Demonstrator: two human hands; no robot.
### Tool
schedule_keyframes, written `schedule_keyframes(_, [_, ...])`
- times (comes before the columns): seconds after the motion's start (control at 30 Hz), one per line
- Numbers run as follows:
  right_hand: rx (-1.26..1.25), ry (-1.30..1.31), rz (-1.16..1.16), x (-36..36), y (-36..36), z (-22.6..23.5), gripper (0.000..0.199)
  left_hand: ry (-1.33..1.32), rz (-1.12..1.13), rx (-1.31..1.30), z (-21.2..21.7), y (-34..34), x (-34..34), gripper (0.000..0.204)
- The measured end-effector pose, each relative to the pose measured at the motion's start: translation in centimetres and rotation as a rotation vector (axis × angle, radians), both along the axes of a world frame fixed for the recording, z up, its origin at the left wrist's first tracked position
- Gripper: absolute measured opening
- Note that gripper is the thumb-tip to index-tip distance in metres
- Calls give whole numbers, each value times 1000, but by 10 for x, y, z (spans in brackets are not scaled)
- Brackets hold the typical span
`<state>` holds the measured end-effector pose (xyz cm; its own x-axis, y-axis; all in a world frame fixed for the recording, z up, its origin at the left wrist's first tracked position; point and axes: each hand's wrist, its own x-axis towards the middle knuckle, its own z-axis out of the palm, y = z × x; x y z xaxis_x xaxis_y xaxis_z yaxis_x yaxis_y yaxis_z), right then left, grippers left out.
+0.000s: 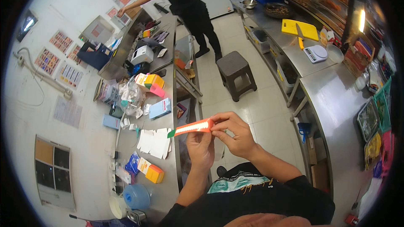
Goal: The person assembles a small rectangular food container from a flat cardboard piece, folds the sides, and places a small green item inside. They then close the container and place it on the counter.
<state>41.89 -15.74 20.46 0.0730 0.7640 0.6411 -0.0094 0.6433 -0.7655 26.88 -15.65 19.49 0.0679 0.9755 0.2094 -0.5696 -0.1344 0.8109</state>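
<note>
In front of my chest, both hands hold a long, narrow orange thing (192, 127) with a bright white notched band along its side and a green tip at its left end. I cannot make out its kind. My left hand (200, 149) supports it from below near the right half, fingers partly hidden. At its right end, the thumb and fingers of my right hand (235, 133) pinch it. Just left of the green tip, several white paper pieces (154, 143) lie on the steel counter (145, 187).
An orange-and-white carton (150, 170), a light blue box (160, 108) and a blue container (136, 196) stand on the left counter. A dark stool (234, 67) is on the floor ahead. Beyond it, a person (185, 0) reaches left. A knife (300, 35) rests by a yellow board (290, 28).
</note>
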Motion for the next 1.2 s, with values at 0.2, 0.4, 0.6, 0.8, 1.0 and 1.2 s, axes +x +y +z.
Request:
schedule_keyframes(0.2, [-20,-91,-159,8,18,-20,25,-9,-30,-104,-15,4,14,25])
schedule_keyframes(0.4, [-259,-5,79,42,28,-51,43,299,25,-99,-35,11,27,16])
schedule_keyframes(0.6, [-832,321,147,116,53,-90,38,1041,93,239,-55,30,40,12])
schedule_keyframes(0.8, [-1266,310,246,174,77,-118,56,1334,-216,674,-77,69,56,17])
schedule_keyframes(1.0, [-1337,236,190,194,111,-179,28,1374,-324,692,-139,141,65,14])
schedule_keyframes(1.2, [-1184,355,-44,202,191,-178,16,1556,-332,757,-166,237,112,20])
